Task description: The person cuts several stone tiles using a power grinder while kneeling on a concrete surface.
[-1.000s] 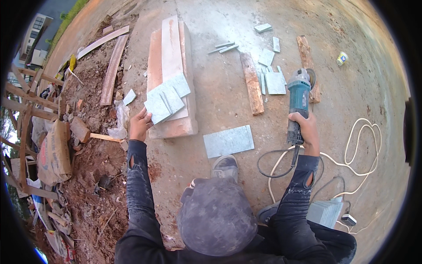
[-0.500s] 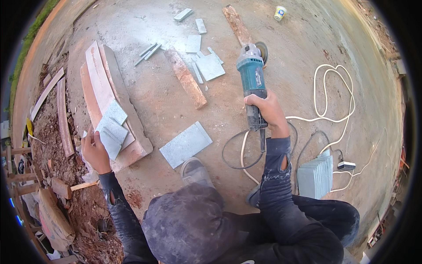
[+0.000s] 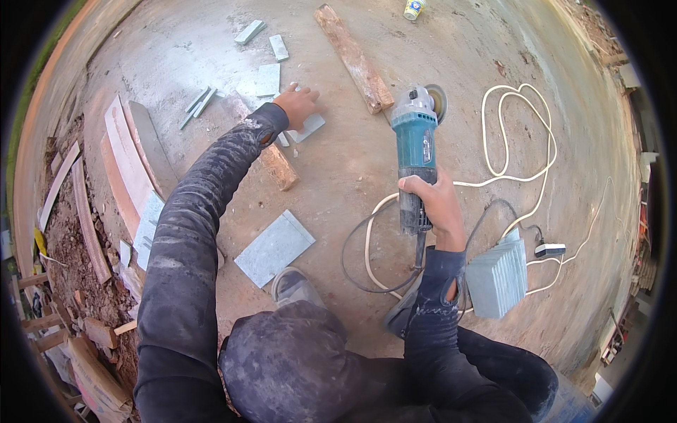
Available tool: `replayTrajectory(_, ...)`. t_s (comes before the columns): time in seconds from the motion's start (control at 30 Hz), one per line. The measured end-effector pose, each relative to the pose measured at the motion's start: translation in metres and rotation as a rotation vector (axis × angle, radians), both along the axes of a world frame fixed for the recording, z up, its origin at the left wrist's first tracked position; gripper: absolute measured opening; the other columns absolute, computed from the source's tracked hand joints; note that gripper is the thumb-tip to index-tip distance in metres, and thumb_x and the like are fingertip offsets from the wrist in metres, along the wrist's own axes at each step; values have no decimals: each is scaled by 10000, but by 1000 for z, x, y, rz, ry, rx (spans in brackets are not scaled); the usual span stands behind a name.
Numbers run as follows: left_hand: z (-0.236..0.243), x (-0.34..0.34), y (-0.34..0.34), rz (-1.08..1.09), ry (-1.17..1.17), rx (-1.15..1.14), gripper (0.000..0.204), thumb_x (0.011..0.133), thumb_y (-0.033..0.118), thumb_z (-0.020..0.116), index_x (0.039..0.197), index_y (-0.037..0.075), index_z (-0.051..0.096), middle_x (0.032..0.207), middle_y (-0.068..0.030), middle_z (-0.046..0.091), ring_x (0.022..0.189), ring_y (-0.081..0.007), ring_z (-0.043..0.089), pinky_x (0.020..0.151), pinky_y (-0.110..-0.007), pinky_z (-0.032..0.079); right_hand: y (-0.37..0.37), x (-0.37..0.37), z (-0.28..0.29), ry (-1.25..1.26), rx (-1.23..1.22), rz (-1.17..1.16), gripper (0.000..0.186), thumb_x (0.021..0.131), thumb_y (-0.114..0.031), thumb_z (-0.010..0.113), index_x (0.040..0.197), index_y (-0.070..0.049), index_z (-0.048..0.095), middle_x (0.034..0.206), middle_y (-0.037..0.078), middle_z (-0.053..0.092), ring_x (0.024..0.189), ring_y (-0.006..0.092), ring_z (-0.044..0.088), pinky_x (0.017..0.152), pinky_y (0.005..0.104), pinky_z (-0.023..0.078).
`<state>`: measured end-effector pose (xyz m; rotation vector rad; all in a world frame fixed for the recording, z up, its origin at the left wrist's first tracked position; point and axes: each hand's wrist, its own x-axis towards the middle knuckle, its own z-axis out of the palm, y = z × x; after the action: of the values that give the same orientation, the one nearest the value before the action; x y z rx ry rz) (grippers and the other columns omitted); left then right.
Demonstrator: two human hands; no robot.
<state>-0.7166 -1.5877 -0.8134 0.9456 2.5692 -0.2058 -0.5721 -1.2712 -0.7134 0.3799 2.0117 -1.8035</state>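
My right hand (image 3: pixel 442 201) is wrapped round the dark rear body of a teal angle grinder (image 3: pixel 416 144), whose disc faces away from me. Stretched out over a cluster of cut pale grey-green tile pieces is my left hand (image 3: pixel 297 107), its fingers apart. It partly covers a squarish tile piece (image 3: pixel 309 130); whether it touches that piece I cannot tell. Just beyond lies a small square offcut (image 3: pixel 268 79). A larger rectangular tile (image 3: pixel 275 248) with a line along one side rests on the ground near my shoe.
A stack of tiles (image 3: pixel 498 282) stands at the right, beside a white power strip (image 3: pixel 550 250) and a looped cream cord (image 3: pixel 486 141). Wooden boards (image 3: pixel 356 60) lie ahead. Curved planks (image 3: pixel 130 144) at the left carry tile pieces (image 3: pixel 149 225), partly behind my left arm.
My left hand has left the tile pieces on the curved planks and reached forward and right to the offcuts. The grinder stays in my right hand. The whole view has shifted slightly.
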Motion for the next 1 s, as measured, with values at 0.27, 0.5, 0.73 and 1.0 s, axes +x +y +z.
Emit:
replayTrajectory(0.27, 29, 4, -8, 65, 58, 46, 402, 683, 279, 830, 1042, 137, 717, 955, -49, 651, 1027, -209, 566, 867, -382, 381, 9, 0, -5, -32, 10, -36, 275, 691, -207, 717, 859, -15, 612, 717, 27, 587, 610, 109, 543, 575, 275, 438)
replayTrajectory(0.5, 55, 57, -81, 938, 16, 874, 247, 848, 249, 737, 988, 47, 712, 821, -70, 710, 685, -128, 630, 627, -280, 454, -10, -11, -7, 10, 11, 64, 285, 701, -209, 718, 889, -22, 613, 743, 23, 591, 625, 107, 549, 582, 275, 443)
replayTrajectory(0.73, -31, 151, -87, 1685, -104, 1363, 284, 893, 228, 722, 1024, -21, 680, 825, -16, 656, 700, -85, 577, 655, -230, 455, -71, -15, -31, 121, 105, 232, 417, 676, -268, 734, 960, 8, 602, 786, 65, 612, 677, 147, 582, 623, 293, 474)
replayTrajectory(1.0, -39, 161, -83, 1722, -143, 1347, 402, 924, 143, 669, 1262, -54, 575, 951, -70, 654, 780, -146, 632, 646, -293, 552, -154, -13, -44, 189, 289, 471, 612, 653, -340, 710, 1056, 95, 560, 987, 273, 648, 915, 379, 649, 795, 407, 514)
